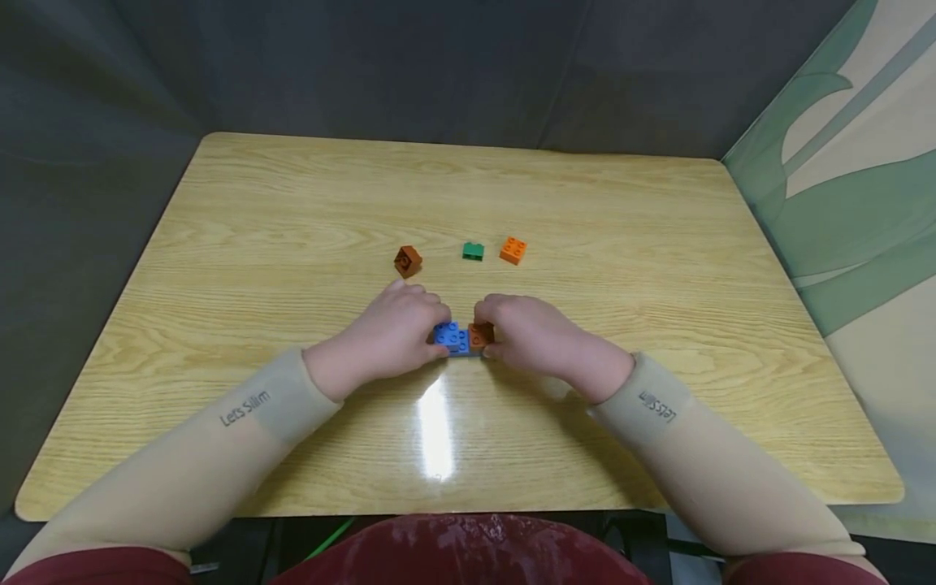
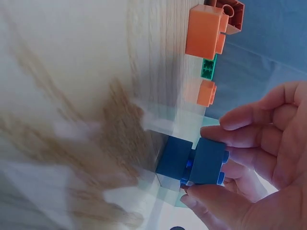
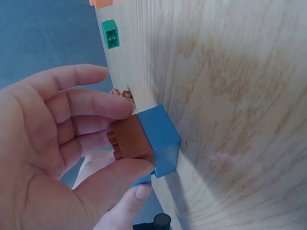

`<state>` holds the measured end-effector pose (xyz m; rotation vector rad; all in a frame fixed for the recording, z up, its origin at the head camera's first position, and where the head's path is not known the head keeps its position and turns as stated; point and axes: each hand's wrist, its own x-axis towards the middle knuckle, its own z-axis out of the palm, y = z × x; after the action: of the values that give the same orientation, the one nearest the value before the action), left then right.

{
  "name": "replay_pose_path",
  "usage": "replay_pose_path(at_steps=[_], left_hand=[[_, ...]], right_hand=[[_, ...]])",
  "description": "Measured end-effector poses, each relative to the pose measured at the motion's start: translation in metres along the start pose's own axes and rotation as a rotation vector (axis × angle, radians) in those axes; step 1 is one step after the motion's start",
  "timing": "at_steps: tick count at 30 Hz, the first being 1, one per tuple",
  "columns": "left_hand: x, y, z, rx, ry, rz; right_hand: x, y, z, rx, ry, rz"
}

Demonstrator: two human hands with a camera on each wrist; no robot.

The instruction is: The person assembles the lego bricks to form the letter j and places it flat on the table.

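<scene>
A blue toy building brick point(image 1: 446, 335) sits on the left part of a longer blue base brick point(image 1: 464, 344). At the base's right end a brown brick point(image 1: 480, 336) stands on top. My left hand point(image 1: 398, 331) pinches the upper blue brick between thumb and fingers, as the left wrist view also shows on that blue brick point(image 2: 207, 160). The brown brick point(image 3: 133, 138) is pinched between the thumb and fingers of my right hand point(image 1: 537, 337). In the right wrist view it rests against the blue base brick point(image 3: 162, 139), and its studs face the palm.
Beyond my hands, a brown brick point(image 1: 408, 261) lies with its hollow underside showing. A small green brick point(image 1: 473, 251) and an orange brick point(image 1: 513, 250) lie to its right. Everything stands on a wood-grain table point(image 1: 292, 203) with dark cloth point(image 1: 439, 73) behind it.
</scene>
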<state>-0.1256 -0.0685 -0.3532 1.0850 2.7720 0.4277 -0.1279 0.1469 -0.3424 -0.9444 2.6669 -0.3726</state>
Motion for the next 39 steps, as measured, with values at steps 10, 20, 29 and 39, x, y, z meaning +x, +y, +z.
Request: replay_pose_path(at_steps=[10,20,29,39], left_hand=[[0.000,0.002,0.000,0.010,-0.007,-0.005],[0.004,0.008,0.000,0.085,-0.016,0.007],[0.003,0.007,0.004,0.091,-0.005,0.011],[0.006,0.016,-0.001,0.187,-0.031,0.014]], right_hand=[[0.002,0.002,0.001,0.008,-0.012,0.007],[0.002,0.004,0.003,0.022,0.001,-0.011],[0.001,0.003,0.002,0.020,0.017,-0.022],[0.001,0.004,0.001,0.015,0.032,-0.055]])
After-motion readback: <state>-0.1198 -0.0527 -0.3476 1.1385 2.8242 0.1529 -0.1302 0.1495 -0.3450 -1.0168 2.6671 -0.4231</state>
